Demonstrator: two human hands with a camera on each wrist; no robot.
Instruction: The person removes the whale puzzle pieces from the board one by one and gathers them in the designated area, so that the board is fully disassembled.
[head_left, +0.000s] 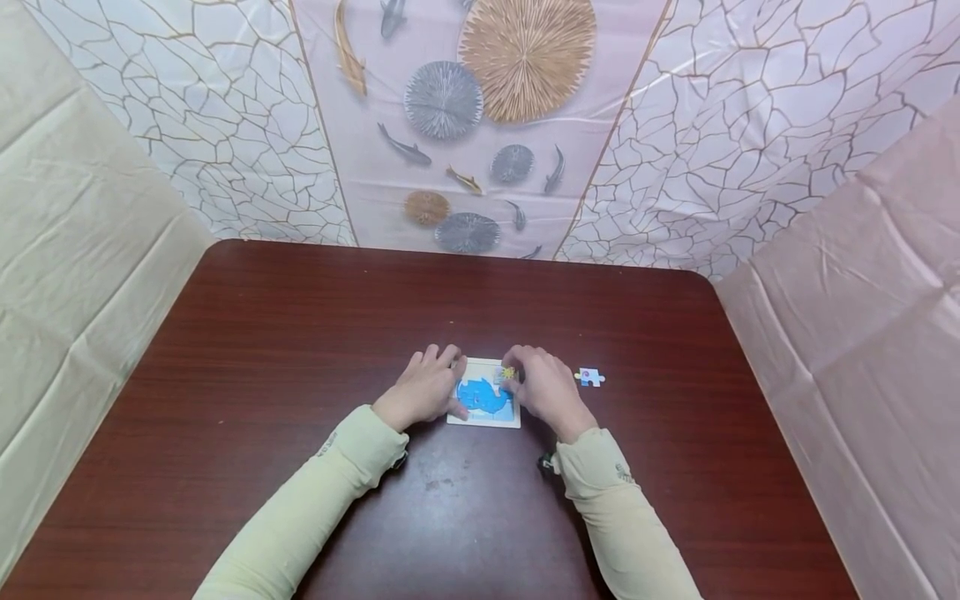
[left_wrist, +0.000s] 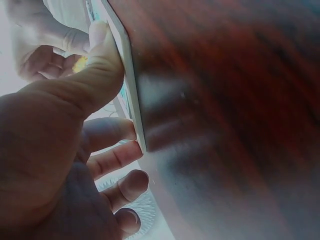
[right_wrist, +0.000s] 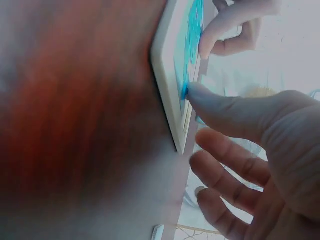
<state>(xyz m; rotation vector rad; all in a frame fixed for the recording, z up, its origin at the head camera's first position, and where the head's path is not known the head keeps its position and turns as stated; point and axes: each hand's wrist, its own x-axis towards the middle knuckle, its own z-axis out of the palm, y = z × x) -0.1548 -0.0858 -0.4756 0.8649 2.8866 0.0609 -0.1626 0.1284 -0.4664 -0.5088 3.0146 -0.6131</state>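
Note:
A small square jigsaw puzzle board (head_left: 471, 364) with a pale rim lies on the table, a blue dolphin-like animal (head_left: 483, 397) pictured inside it. My left hand (head_left: 424, 388) holds the board's left side, thumb on the near part and fingers at the far corner; its rim (left_wrist: 129, 75) shows under the thumb in the left wrist view. Over the board's upper right, my right hand (head_left: 551, 392) pinches a puzzle piece (head_left: 507, 374) with a yellow sun. In the right wrist view the thumb (right_wrist: 225, 107) is low over the board, and the piece is mostly hidden.
Another puzzle piece (head_left: 590, 377), light blue and white with a pink mark, lies right of my right hand. The brown wooden table (head_left: 300, 317) spreads around the board. Patterned sheeting (head_left: 465, 167) hangs behind it, with beige cloth (head_left: 862, 275) along the sides.

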